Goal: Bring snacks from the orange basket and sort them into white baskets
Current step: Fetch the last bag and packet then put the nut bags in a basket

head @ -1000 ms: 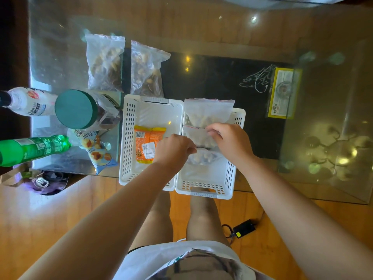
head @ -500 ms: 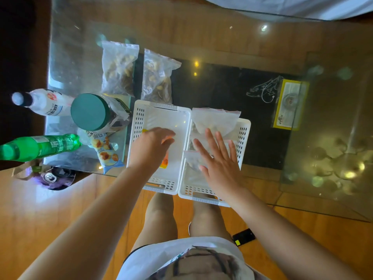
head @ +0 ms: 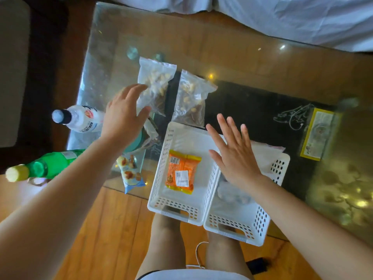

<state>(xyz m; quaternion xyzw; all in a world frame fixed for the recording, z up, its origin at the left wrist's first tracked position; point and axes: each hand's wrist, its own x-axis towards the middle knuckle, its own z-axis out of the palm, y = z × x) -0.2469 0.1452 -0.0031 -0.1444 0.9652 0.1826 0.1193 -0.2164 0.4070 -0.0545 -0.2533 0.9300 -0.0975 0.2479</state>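
Note:
Two white baskets sit side by side at the near edge of the glass table. The left white basket (head: 161, 168) holds an orange snack packet (head: 181, 172). The right white basket (head: 260, 217) holds clear bags (head: 234, 195), partly hidden by my arm. My right hand (head: 232, 152) hovers flat with spread fingers over the seam between the baskets, holding nothing. My left hand (head: 125, 114) is open and reaches toward a clear bag of nuts (head: 155, 85) at the back; its fingers are close to the bag's left edge. A second clear nut bag (head: 191, 98) lies beside it. No orange basket is in view.
On the left stand a white bottle (head: 80, 118), a green bottle (head: 48, 166) and a teal-lidded jar (head: 139, 142) partly under my left wrist. A blue snack packet (head: 131, 174) lies by the left basket. A yellow-framed card (head: 319, 134) lies at right. My knees are under the table.
My left hand has left the left basket and moved up and away toward the far nut bag. My right hand has lifted off the clear bags and hovers open. The camera tilted forward.

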